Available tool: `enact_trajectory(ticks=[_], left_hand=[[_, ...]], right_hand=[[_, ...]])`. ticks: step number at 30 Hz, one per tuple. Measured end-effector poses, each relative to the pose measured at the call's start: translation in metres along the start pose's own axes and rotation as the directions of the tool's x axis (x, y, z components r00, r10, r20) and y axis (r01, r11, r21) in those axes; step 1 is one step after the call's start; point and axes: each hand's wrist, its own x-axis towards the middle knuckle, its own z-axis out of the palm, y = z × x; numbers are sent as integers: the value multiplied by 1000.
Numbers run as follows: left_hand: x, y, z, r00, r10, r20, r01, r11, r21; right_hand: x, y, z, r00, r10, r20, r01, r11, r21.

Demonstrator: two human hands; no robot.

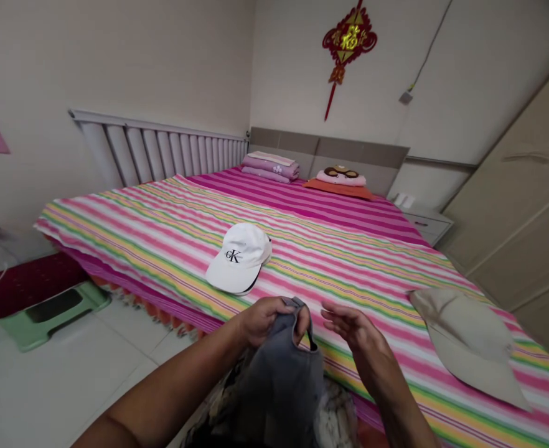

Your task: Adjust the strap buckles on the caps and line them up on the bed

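My left hand [267,320] grips a dark grey cap [286,373] by the strap at its back opening, with fingers passing through the gap. The cap hangs down in front of my body, and its lower part is in shadow. To the right of it, my right hand [353,330] is held apart from the cap, fingers stretched out and nothing in them. A white cap [241,255] with black "CK" letters rests on the striped bedspread [162,218], beyond my left hand. At the right, a beige cap [475,342] lies on the same bedspread, its brim toward me.
Folded lilac bedding [269,168] and an orange cushion [337,186] lie by the headboard [330,155]. A white radiator [162,146] lines the left wall. On the floor at left stands a green stool [55,314]. A nightstand [426,224] and a wardrobe [521,186] are at right.
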Motion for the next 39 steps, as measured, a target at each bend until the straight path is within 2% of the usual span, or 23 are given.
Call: enact_trajectory(ticks=[2,4,7,10,13,16,18,21,24,26,27,28,29,30,32,33,34,35,36,37,39], left_hand=[[-3,4,8,998,-10,58,3,993,115],[-8,11,14,996,-41,81,18,962,274],[-16,18,17,997,-62,-36,71,916,396],[-21,16,17,978,-9,-207,82,935,346],[-23,13,19,968,57,-242,28,942,334],[-24,16,26,957,131,-259,-3,897,442],[-26,21,32,942,221,-254,-16,784,621],[-28,27,39,932,336,-138,-35,462,886],[-29,24,40,912,409,-24,-24,113,993],[-29,20,39,896,443,25,3,-63,998],[-29,18,39,891,453,39,13,-113,994],[-29,17,39,887,460,49,16,-136,991],[-29,16,40,885,462,58,6,-136,991],[-30,16,41,887,456,67,-15,-118,993],[-32,18,42,892,445,74,-62,-41,997],[-33,19,43,895,441,64,-77,10,997],[-33,20,44,898,438,48,-84,63,995],[-34,21,44,900,434,29,-84,108,991],[-34,22,44,901,433,11,-79,139,987],[-35,22,43,901,435,-1,-73,155,985],[-34,22,42,901,435,-1,-73,154,985]], right_hand=[[10,-15,19,995,-1,97,8,997,-70],[14,-25,35,989,25,146,-2,987,-161],[14,-32,45,991,-38,125,78,940,-332],[13,-38,45,964,-213,157,263,825,-500],[14,-45,47,904,-368,219,422,678,-602],[14,-54,51,853,-455,254,490,535,-688],[14,-59,53,833,-471,289,508,446,-737],[12,-64,55,802,-484,350,525,292,-799],[10,-65,60,789,-473,392,502,128,-855],[9,-65,63,805,-453,383,458,66,-886],[9,-64,63,820,-445,360,438,83,-895],[10,-63,64,840,-440,318,417,148,-897],[12,-61,63,869,-424,255,388,264,-883],[13,-60,62,909,-380,173,337,425,-840],[17,-57,59,981,-194,19,163,761,-628],[18,-57,58,997,-79,-25,57,871,-488],[18,-57,57,999,10,-49,-28,927,-374],[18,-57,57,997,45,-67,-64,947,-316],[17,-59,57,996,16,-84,-43,944,-329],[15,-62,59,994,-64,-84,25,915,-402],[11,-67,62,965,-261,9,214,771,-600]])
